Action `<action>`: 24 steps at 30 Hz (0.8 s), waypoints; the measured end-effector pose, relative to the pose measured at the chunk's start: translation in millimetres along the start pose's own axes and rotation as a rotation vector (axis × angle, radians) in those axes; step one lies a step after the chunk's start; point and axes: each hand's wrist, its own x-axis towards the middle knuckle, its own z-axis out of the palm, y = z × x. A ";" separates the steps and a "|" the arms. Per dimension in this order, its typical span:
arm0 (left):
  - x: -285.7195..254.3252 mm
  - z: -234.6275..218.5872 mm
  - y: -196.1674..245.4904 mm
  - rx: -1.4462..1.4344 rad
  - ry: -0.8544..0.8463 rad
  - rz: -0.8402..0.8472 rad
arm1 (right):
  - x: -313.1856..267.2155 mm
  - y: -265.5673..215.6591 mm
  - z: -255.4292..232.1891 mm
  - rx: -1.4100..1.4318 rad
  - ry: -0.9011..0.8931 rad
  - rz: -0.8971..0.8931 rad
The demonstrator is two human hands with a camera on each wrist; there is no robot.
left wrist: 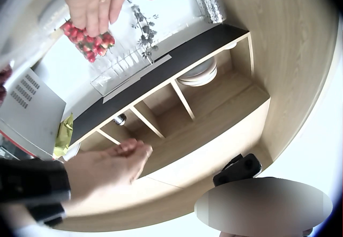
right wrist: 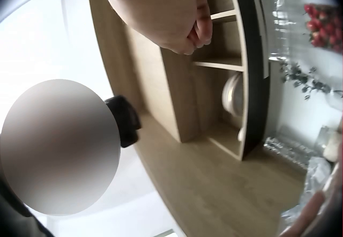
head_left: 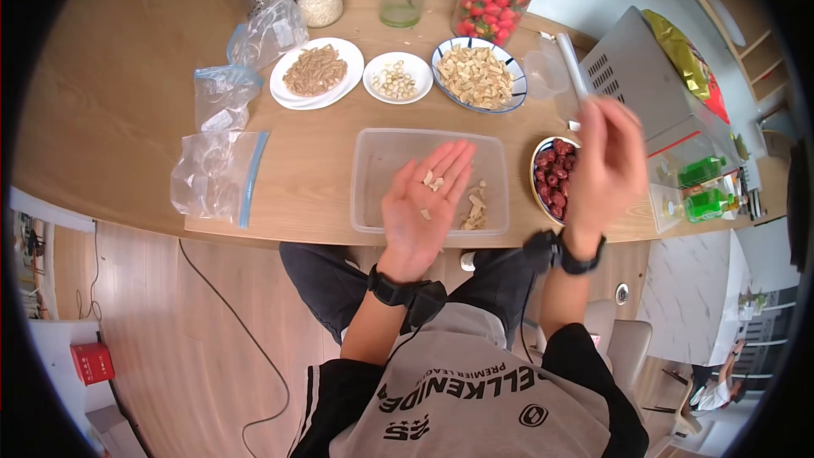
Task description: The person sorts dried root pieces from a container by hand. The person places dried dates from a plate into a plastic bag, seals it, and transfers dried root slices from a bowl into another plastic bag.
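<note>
From my feed, left hand (head_left: 420, 225) is palm up, wide open with fingers extended, gripping nothing but carrying a few pale pieces (head_left: 433, 181) on palm and fingers, above the clear plastic box (head_left: 371, 174); more pale chunks (head_left: 476, 210) lie in the box's right side. Right hand (head_left: 609, 171) is raised by the bowl (head_left: 535, 182) of dark red dates (head_left: 554, 171), fingers bent; blur there, so I can't tell how far it's closed or whether it has hold of anything.
</note>
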 end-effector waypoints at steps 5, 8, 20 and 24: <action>0.0 1.6 -1.7 -0.019 0.067 0.005 | 8.1 97.4 24.3 -0.343 -0.352 0.208; -0.8 -0.4 1.4 -0.047 0.042 0.011 | 8.9 98.5 26.6 -0.370 -0.361 0.243; -1.7 -0.9 0.1 0.003 -0.023 0.002 | 16.3 40.8 9.3 -0.325 -0.194 -0.036; -3.9 3.0 -0.6 -0.018 0.057 0.012 | -31.3 37.6 6.3 -0.273 -0.541 0.272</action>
